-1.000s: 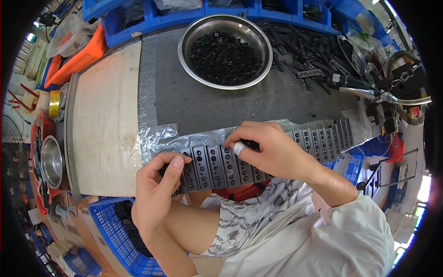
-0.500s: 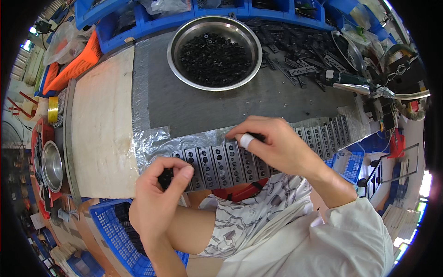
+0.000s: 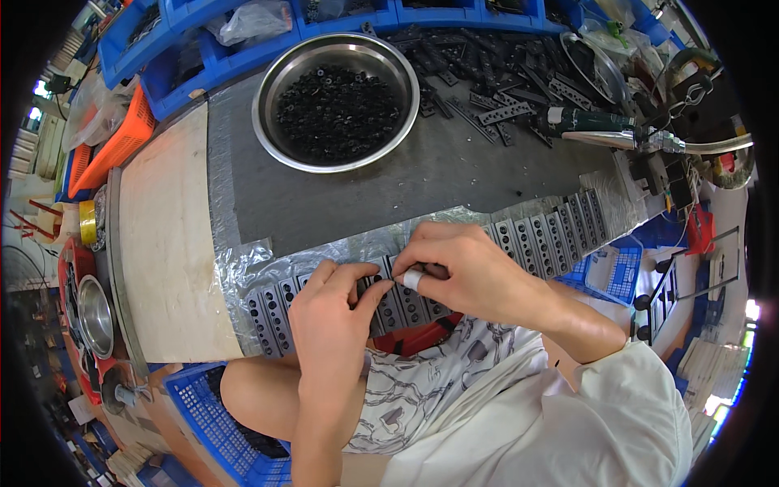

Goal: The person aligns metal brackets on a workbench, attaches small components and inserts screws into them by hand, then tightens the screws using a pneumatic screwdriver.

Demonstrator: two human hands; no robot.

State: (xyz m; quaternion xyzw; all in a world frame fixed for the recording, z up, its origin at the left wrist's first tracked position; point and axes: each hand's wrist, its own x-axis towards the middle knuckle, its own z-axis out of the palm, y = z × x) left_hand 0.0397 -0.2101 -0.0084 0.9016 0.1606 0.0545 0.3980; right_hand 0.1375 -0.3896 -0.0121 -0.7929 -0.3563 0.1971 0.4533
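A row of dark metal strips, each with round holes and small dark round pieces in them, lies along the table's near edge. My left hand is over the middle of the row, its thumb and forefinger curled close together above a strip. Just to the right, my right hand, with white tape round one finger, pinches at the same strip. The two sets of fingertips almost meet, and they hide whatever small thing is between them. Beyond the row stands a steel bowl holding many small black round parts.
Loose black strips are heaped at the back right, beside a dark green and silver handheld tool. Blue bins line the back. A pale board covers the left side; a blue basket sits below the table.
My left hand has moved right along the row, close to my right hand. My right hand has come slightly lower, to a strip. The whole view has shifted a little.
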